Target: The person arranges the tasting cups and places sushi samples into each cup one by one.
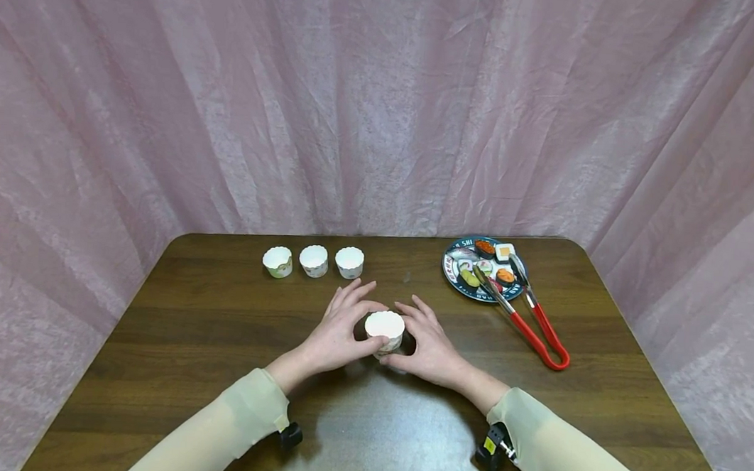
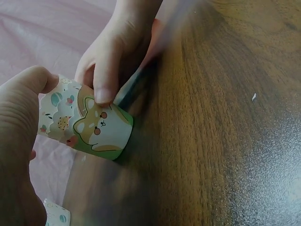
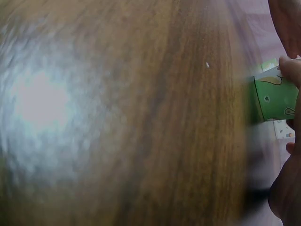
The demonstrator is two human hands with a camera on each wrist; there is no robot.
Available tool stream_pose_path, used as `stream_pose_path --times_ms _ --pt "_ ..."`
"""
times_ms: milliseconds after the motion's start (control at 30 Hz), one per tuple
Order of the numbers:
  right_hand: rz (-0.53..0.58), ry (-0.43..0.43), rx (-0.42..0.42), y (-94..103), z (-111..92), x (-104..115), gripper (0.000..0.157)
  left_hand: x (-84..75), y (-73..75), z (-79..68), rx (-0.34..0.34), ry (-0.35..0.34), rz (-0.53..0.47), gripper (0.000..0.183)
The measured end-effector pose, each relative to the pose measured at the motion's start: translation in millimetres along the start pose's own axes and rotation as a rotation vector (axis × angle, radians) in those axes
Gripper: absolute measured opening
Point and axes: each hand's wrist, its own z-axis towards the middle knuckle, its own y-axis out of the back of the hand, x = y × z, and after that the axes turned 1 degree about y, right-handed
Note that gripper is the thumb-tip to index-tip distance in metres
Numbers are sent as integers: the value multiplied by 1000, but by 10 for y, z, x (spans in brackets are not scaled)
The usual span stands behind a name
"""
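A nested stack of paper baking cups (image 1: 385, 326) stands upright at the middle of the table, between both hands. My left hand (image 1: 341, 335) holds it near the scalloped rim, thumb in front. Lower down, my right hand (image 1: 429, 348) grips the outermost cup, its thumb pressing the side. The left wrist view shows that outer cup (image 2: 110, 129) as green with a dog's face; white patterned cups (image 2: 56, 110) sit inside it. In the right wrist view the green cup (image 3: 275, 99) is partly cut off, and the right hand's fingers are mostly hidden.
Three separate paper cups, a green-patterned one (image 1: 277, 262), a middle one (image 1: 314, 261) and a right one (image 1: 349, 262), line the back. At back right, a dark-rimmed plate (image 1: 449, 276) carries several sushi pieces. Red-handled tongs (image 1: 541, 336) lean across it. A pink curtain (image 1: 384, 108) hangs behind.
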Motion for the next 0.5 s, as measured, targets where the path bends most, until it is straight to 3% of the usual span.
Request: stream_pose_path --times_ms 167,500 --pt "-4 -9 -16 -16 0 10 56 -3 0 -8 7 1 1 46" --pt "-9 -25 0 -25 5 3 57 -3 -35 -29 31 -7 3 57"
